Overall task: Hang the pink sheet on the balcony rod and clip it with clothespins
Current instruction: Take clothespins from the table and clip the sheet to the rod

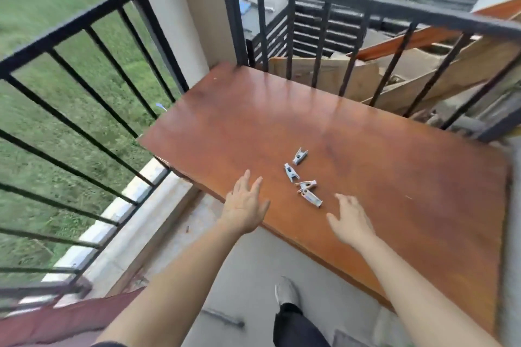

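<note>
Wood, reddish-brown and glossy: that's the table [366, 149] filling the head view, our only view, pushed up against the black balcony railing [366, 5]. Four small grey clothespins [299, 156] lie loose in a little cluster near its front edge, the nearest two touching each other.

Our left hand [245, 207] hovers just left of the cluster and our right hand [352, 222] just right of it, the pins between them. Low at the left edge a dusky pink-red cloth [56, 318] shows. We take that for the sheet, though we can't tell what it hangs on.

By our reading, the step is picking up pins. To do it well, we go for the two separate pins first. We pinch each by its long sides, so it sits ready to squeeze open. Then we tease the touching pair apart rather than scooping, since small metal pins should slide easily on that polished top.

Now the fingers. On the left, the fingers [255, 183] are straight and fanned apart, holding nothing. We can't tell whether they brush the tabletop. On the right, the fingers [345, 200] are spread and a little blurred, thumb out wide, also empty and close to the nearest pin without touching it.
</note>
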Demonstrator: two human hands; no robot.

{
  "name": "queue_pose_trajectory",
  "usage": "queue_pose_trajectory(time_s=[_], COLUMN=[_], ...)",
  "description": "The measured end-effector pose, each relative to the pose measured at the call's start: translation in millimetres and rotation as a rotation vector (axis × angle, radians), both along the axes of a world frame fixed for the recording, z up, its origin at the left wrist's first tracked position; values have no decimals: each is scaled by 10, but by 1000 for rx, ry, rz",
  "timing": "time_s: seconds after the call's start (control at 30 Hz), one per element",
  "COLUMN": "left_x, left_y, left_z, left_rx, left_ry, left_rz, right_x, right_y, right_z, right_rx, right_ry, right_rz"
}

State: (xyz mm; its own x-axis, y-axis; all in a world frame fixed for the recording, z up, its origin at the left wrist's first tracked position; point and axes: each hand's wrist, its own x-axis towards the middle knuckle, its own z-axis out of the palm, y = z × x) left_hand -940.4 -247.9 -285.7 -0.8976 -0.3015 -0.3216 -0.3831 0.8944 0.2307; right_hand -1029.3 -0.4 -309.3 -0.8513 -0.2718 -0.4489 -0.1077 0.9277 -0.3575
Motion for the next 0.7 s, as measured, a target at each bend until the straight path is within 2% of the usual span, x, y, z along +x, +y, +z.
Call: queue_pose_trajectory(time_s=[0.2, 0.33, 0.43, 0.53, 0.7], left_x=[-119, -32, 11, 27, 184], left_y=[265, 244, 124, -77, -508], left_z=[-1020, -1311, -1262, -1059, -602], left_rx=[164, 212, 252, 267, 217], left_ry=[-169, -298, -330, -321, -196], left_rz=[85, 86, 78, 160, 300], right_x=[-327, -445, -464, -437, -430], right_y=[-209, -361, -424, -530, -739], right_z=[-709, -976, -1045, -991, -907], right_rx=[-56, -49, -24, 51, 212], right_ry=[8, 5, -9, -77, -58], right_rz=[29, 63, 81, 155, 320])
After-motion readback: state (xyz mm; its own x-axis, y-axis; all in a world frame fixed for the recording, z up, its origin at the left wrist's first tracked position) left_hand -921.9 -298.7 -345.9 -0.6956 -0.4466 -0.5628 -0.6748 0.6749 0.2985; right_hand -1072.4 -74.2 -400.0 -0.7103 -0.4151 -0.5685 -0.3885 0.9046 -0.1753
